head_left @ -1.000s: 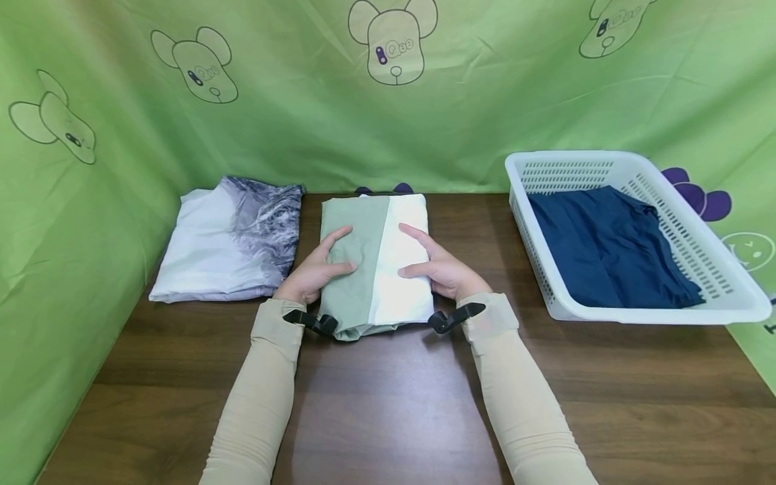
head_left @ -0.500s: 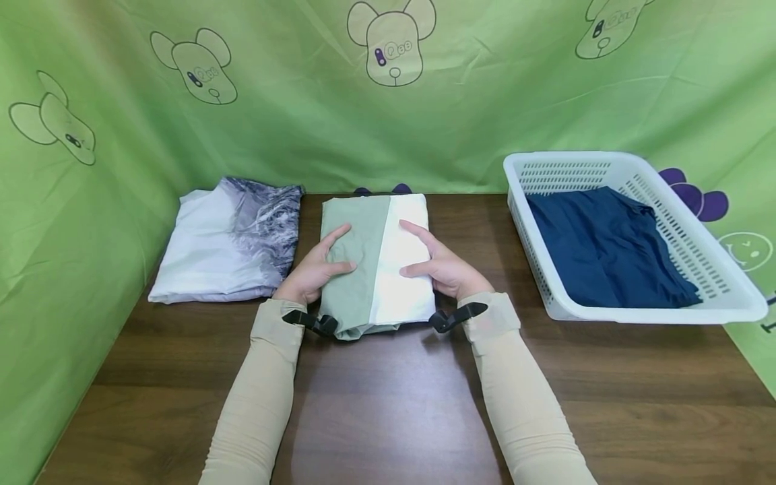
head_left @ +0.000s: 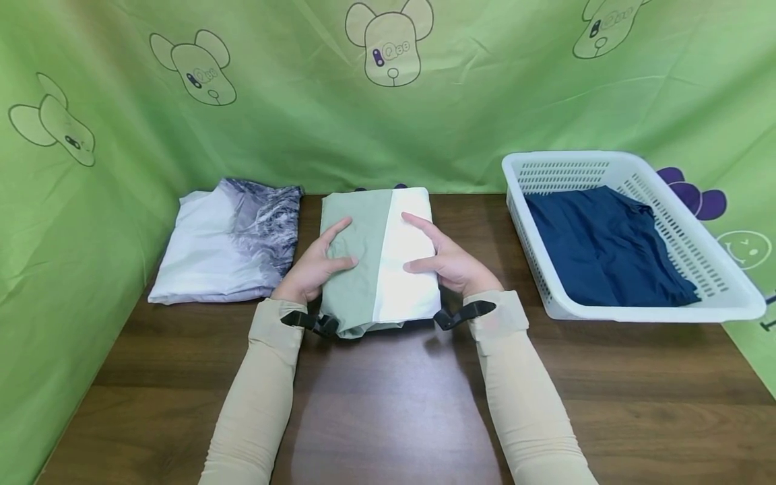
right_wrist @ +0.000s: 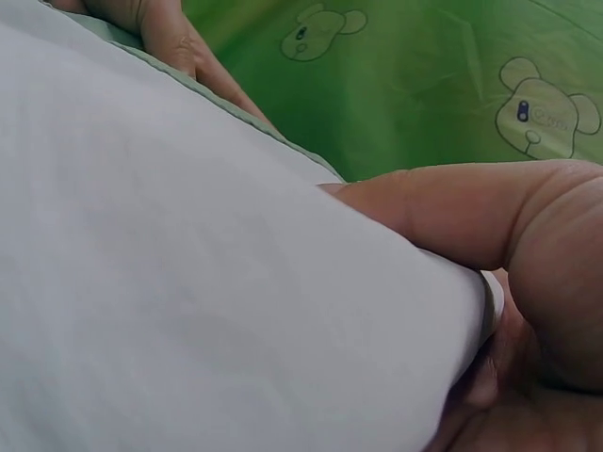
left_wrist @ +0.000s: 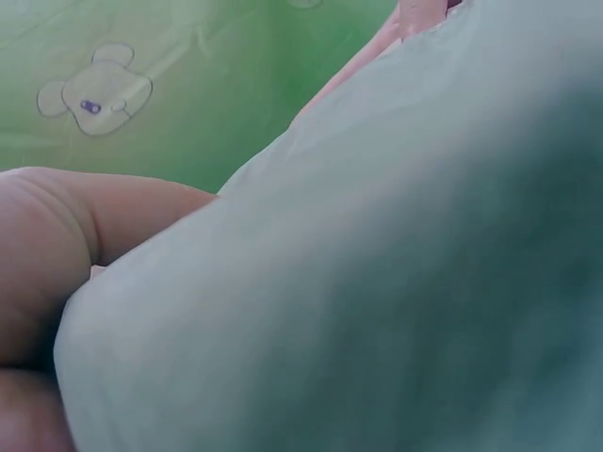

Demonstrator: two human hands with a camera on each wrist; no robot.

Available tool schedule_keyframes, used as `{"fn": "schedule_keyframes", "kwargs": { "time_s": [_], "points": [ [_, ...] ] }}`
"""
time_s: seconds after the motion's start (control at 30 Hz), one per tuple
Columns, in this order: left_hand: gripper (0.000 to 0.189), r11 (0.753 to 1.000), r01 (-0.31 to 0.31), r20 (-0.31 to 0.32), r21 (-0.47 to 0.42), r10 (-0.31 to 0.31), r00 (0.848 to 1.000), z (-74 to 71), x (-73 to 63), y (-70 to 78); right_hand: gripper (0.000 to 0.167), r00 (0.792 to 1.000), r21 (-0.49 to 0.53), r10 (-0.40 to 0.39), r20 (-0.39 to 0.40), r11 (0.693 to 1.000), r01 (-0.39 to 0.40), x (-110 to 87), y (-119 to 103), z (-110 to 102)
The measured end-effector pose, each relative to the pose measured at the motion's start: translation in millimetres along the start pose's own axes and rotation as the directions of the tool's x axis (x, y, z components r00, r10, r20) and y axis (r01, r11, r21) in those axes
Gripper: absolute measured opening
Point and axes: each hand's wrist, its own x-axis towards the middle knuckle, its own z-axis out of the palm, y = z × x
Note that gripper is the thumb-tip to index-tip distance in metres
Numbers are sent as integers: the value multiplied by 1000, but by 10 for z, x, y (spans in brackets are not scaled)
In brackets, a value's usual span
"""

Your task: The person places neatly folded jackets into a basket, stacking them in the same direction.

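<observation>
Between my two hands is a folded garment (head_left: pixel 353 296), pale green on its left part and white on its right. My left hand (head_left: pixel 315 269) grips its green side edge, thumb and index finger on top and the other fingers hidden beneath. On the white side my right hand (head_left: pixel 455 266) holds the opposite edge the same way. In the left wrist view the green cloth (left_wrist: pixel 236 330) fills most of the picture, with fingers (left_wrist: pixel 141 212) at its edge. The right wrist view shows the white cloth (right_wrist: pixel 207 264) tucked between thumb and fingers of the right hand (right_wrist: pixel 471 207).
A folded white and grey patterned garment (head_left: pixel 212 249) lies at the left on the wooden table (head_left: pixel 388 404). At the right stands a white plastic basket (head_left: pixel 727 296) with a dark blue garment (head_left: pixel 612 256) inside. A green printed curtain (head_left: pixel 291 121) encloses the back and sides.
My right hand has moved slightly right and away from me, and the white side of the garment has risen and shifted with it. My left hand has barely moved.
</observation>
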Motion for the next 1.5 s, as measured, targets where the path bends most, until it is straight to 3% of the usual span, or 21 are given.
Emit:
{"fn": "schedule_keyframes", "kwargs": {
  "time_s": [0.2, 0.77, 1.07, 1.27, 1.5],
  "points": [
    [84, 1000, -30, 10, -1, 30, 1000, 76, -35, 98, 94, 998, -56, -57, 2, 997, 57, -65, -95, -35],
    [83, 991, -127, 33, -34, 128, 991, 287, -141, 297, 92, 994, -93, -108, -12, 990, 106, -301, -424, -40],
    [81, 985, -168, 58, -39, 170, 984, 454, -105, 506, 86, 983, -99, -162, -87, 983, 153, -500, -679, -94],
    [80, 980, -201, 69, -9, 201, 977, 594, -84, 643, 84, 980, -106, -184, -78, 979, 176, -604, -811, -183],
    [81, 972, -228, 63, 56, 224, 973, 787, 4, 694, 83, 982, -111, -178, -69, 979, 170, -758, -954, -340]
  ]
}}
